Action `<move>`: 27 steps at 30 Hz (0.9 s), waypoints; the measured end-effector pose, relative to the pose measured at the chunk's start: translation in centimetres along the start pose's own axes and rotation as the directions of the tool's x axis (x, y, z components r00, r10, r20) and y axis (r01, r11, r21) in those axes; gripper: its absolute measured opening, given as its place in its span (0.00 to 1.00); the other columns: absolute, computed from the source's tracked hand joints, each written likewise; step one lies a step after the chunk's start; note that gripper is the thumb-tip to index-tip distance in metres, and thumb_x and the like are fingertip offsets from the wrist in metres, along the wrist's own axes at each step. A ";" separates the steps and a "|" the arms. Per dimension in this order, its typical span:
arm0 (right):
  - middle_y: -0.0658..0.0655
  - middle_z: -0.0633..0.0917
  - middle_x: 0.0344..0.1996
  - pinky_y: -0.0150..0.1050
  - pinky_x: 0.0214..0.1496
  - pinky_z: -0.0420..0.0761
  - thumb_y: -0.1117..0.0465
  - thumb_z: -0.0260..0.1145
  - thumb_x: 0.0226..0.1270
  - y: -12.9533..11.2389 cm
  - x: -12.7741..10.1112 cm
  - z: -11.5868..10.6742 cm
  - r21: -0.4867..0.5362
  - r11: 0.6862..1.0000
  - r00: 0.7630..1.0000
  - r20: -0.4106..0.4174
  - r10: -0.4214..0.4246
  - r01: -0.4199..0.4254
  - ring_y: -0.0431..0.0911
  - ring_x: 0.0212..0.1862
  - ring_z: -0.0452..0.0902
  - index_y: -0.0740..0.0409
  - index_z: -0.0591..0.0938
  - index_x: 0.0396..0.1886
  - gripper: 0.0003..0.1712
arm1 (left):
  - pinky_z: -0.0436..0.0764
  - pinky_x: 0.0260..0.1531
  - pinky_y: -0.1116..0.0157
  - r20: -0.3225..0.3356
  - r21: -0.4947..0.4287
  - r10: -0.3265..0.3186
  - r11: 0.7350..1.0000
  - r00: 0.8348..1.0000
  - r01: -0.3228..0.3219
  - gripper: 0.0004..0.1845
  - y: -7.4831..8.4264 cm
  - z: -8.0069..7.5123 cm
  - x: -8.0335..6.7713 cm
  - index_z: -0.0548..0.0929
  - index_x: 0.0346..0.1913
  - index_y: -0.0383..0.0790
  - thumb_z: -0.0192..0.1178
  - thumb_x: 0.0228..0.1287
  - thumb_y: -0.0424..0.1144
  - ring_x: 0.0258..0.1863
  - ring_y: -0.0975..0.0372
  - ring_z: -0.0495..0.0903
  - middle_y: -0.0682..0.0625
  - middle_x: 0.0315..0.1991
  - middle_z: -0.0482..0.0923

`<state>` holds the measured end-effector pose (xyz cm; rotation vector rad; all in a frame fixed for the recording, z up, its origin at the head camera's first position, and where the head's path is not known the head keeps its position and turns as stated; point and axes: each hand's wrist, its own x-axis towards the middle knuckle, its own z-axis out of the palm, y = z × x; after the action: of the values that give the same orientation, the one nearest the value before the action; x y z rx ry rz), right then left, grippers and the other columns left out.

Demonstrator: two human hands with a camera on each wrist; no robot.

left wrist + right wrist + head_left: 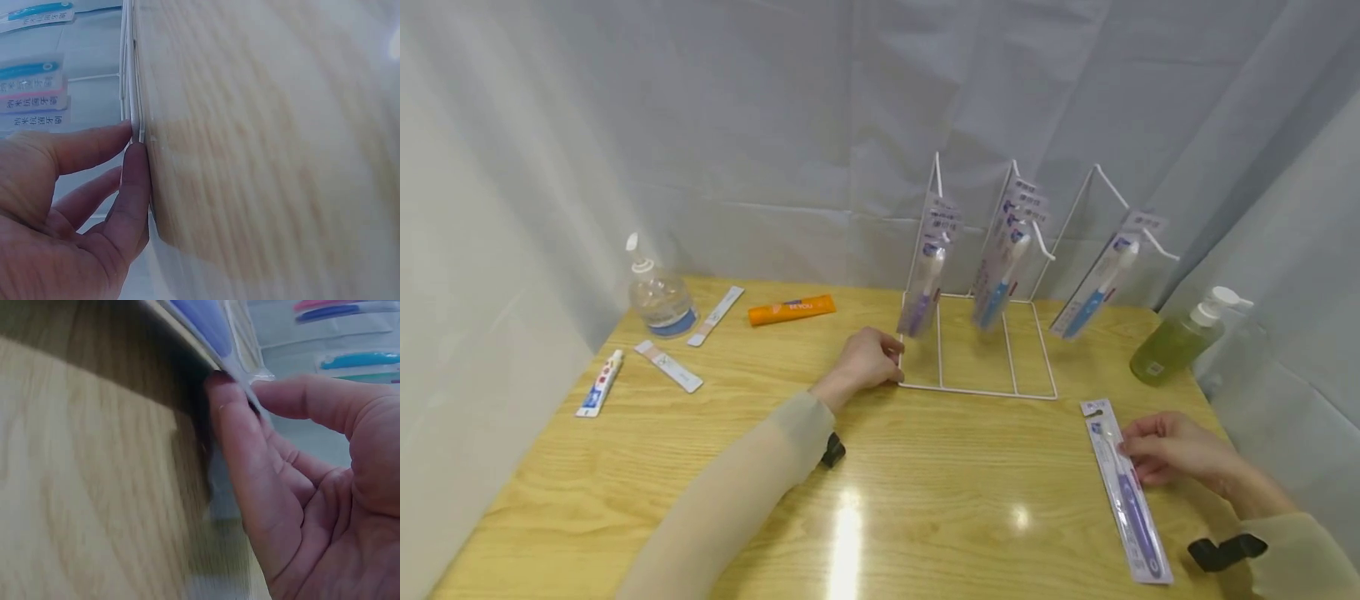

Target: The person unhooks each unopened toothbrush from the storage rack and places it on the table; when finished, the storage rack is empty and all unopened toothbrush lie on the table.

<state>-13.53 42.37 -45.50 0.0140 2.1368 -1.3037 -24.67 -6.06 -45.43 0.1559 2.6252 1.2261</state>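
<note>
In the head view a white wire display rack [977, 392] stands on the wooden table, with packaged toothbrushes hanging from its three hooks. My left hand [867, 360] is at the rack's front left corner; in the left wrist view its thumb and fingers pinch the base wire [132, 94]. My right hand [1176, 454] pinches the edge of a packaged purple toothbrush [1131, 500] near the table's right side. The right wrist view shows thumb and forefinger closed on that package. A purple toothbrush [922, 304] hangs at the front of the left hook, blue ones [996, 300] on the other two.
A green pump bottle [1172, 346] stands at the right edge. Toward the left are a clear pump bottle [662, 304], an orange tube [792, 310], a small toothpaste tube [601, 385] and two slim packets [668, 367]. A grey curtain [775, 167] hangs behind the table.
</note>
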 end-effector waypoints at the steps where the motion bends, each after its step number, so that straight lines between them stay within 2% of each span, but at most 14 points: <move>1: 0.44 0.90 0.29 0.31 0.35 0.93 0.63 0.66 0.83 0.1 0.0 0.0 -0.015 1.000 1.000 -0.013 0.016 -0.016 0.34 0.30 0.87 0.67 0.86 0.53 0.11 | 0.90 0.58 0.59 0.000 0.001 0.002 1.000 1.000 -0.002 0.28 0.0 0.0 0.0 0.92 0.64 0.37 0.81 0.57 0.30 0.47 0.58 0.87 0.45 0.50 0.94; 6: 0.46 0.88 0.27 0.31 0.32 0.92 0.63 0.68 0.80 0.1 -0.5 -0.4 -0.125 0.990 0.995 -0.089 0.055 -0.066 0.35 0.28 0.87 0.80 0.83 0.58 0.21 | 0.90 0.57 0.61 0.002 -0.006 0.013 1.000 1.000 -0.013 0.29 0.1 0.0 0.0 0.91 0.64 0.36 0.81 0.57 0.30 0.46 0.59 0.87 0.44 0.50 0.94; 9: 0.47 0.89 0.25 0.32 0.31 0.92 0.63 0.69 0.78 -0.2 -0.6 -0.5 -0.190 0.979 0.990 -0.133 0.049 -0.074 0.36 0.28 0.87 0.83 0.83 0.56 0.22 | 0.89 0.54 0.63 0.001 -0.022 0.011 1.000 1.000 -0.011 0.29 0.1 -0.1 -0.1 0.91 0.64 0.36 0.81 0.57 0.29 0.45 0.60 0.86 0.44 0.49 0.94; 14: 0.49 0.90 0.24 0.34 0.30 0.92 0.63 0.71 0.77 -1.0 -0.6 -0.3 -0.264 0.958 0.981 -0.184 0.062 -0.110 0.38 0.27 0.87 0.77 0.87 0.49 0.16 | 0.89 0.52 0.65 -0.003 -0.028 0.008 1.000 1.000 -0.008 0.29 0.1 -0.2 -0.2 0.91 0.64 0.35 0.81 0.56 0.29 0.44 0.60 0.86 0.44 0.49 0.94; 21: 0.50 0.88 0.21 0.37 0.27 0.91 0.61 0.75 0.72 -2.6 -0.8 0.1 -0.415 0.899 0.975 -0.216 0.052 -0.140 0.42 0.24 0.86 0.64 0.89 0.36 0.09 | 0.90 0.53 0.64 0.002 -0.022 0.001 1.000 1.000 -0.001 0.29 0.0 -0.2 -0.2 0.92 0.64 0.37 0.81 0.56 0.30 0.45 0.60 0.87 0.45 0.49 0.94; 22: 0.49 0.87 0.20 0.37 0.26 0.90 0.60 0.74 0.71 -2.8 -0.8 0.1 -0.446 0.884 0.974 -0.223 0.042 -0.140 0.42 0.23 0.85 0.63 0.89 0.33 0.10 | 0.89 0.51 0.66 -0.003 -0.025 0.018 1.000 1.000 -0.018 0.29 -1.0 0.2 0.7 0.92 0.63 0.38 0.82 0.54 0.31 0.44 0.61 0.86 0.47 0.48 0.94; 25: 0.49 0.84 0.18 0.37 0.25 0.88 0.56 0.73 0.74 -3.7 -0.7 -0.4 -0.514 0.845 0.967 -0.253 0.015 -0.148 0.42 0.23 0.84 0.60 0.87 0.27 0.16 | 0.91 0.45 0.69 0.005 -0.064 0.021 0.998 1.000 -0.021 0.29 -1.2 0.0 0.8 0.92 0.63 0.36 0.82 0.54 0.30 0.41 0.62 0.88 0.46 0.46 0.94; 27: 0.49 0.85 0.19 0.37 0.25 0.87 0.52 0.71 0.79 -4.7 -0.6 -1.0 -0.562 0.818 0.961 -0.273 -0.044 -0.122 0.43 0.23 0.84 0.61 0.89 0.30 0.19 | 0.93 0.41 0.69 0.014 -0.111 0.014 0.994 1.000 -0.012 0.29 -1.3 -0.1 0.7 0.91 0.63 0.34 0.81 0.54 0.28 0.40 0.61 0.88 0.44 0.47 0.94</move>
<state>-15.02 40.93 -41.16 -0.0115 2.6801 -0.6038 -25.42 -6.84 -46.43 0.1617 2.5395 1.3662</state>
